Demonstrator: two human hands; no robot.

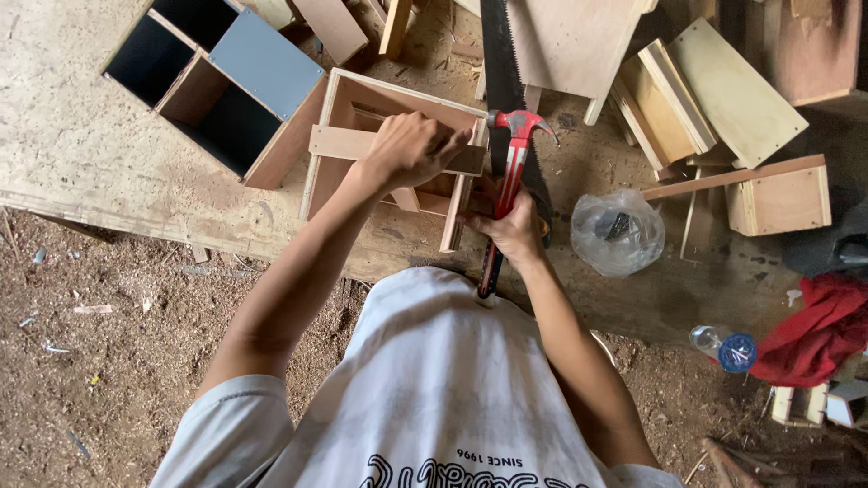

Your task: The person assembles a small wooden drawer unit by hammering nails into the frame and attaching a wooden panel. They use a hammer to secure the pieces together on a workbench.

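Our left hand (411, 149) presses closed on a wooden slat (357, 143) lying across the open wooden box (336, 181) on the bench (81, 136). Our right hand (514, 230) grips the red hammer (509, 176), head just beside the box's corner, over a handsaw (499, 54).

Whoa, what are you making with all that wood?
A person is working on an open wooden box on a big board. Their left hand presses down on a flat wooden strip lying across the box. Their right hand holds a red claw hammer by its handle, head up beside the box. A handsaw lies just behind the hammer.
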